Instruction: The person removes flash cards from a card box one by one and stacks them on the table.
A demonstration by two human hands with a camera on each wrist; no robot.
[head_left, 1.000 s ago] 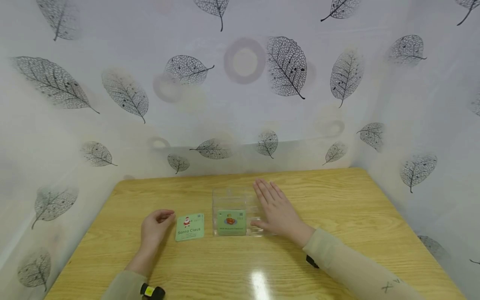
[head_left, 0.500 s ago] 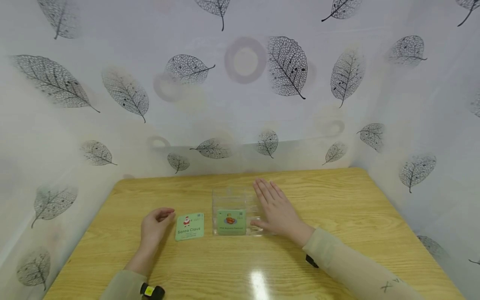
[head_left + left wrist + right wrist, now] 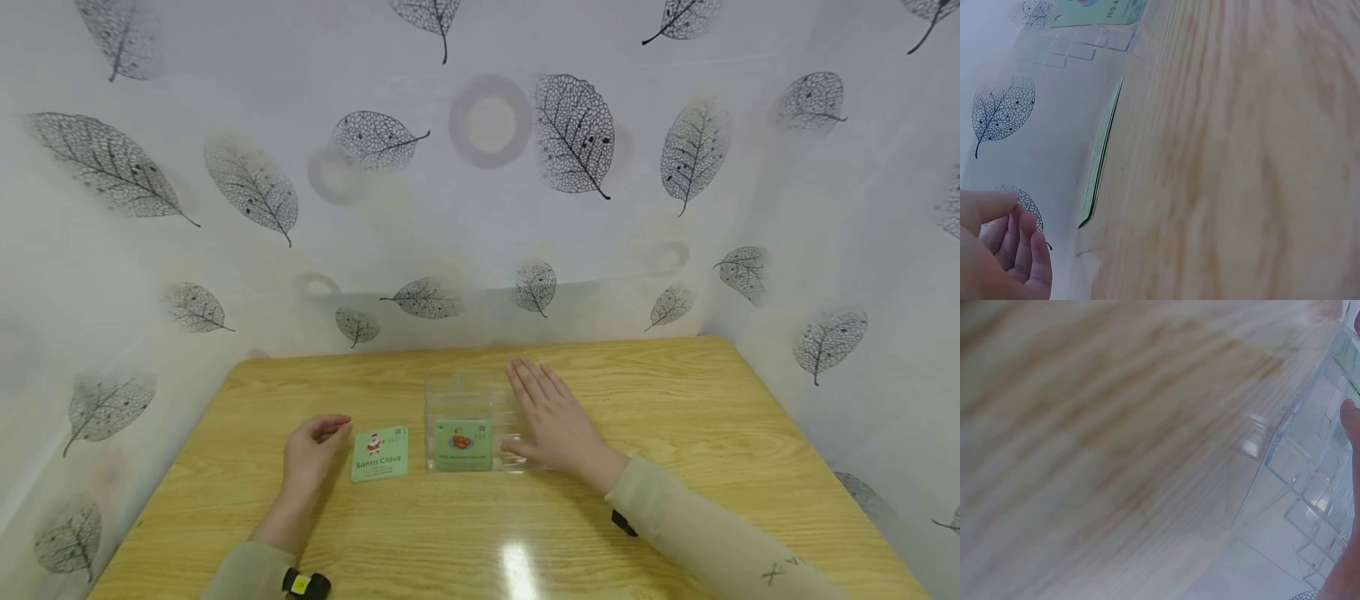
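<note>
A stack of pale green cards, its top card printed "Santa Claus", lies on the table. My left hand rests just left of it, fingers loosely bent and holding nothing; the left wrist view shows the card stack edge-on, apart from the hand. To the right stands a clear plastic tiered card holder with a green card showing a plate of food in its left front slot. My right hand lies over the holder's right part, fingers straight. In the right wrist view its thumb overlaps the clear holder.
The wooden table has a light reflection near its front. Behind and at both sides hangs a pale curtain with a leaf print.
</note>
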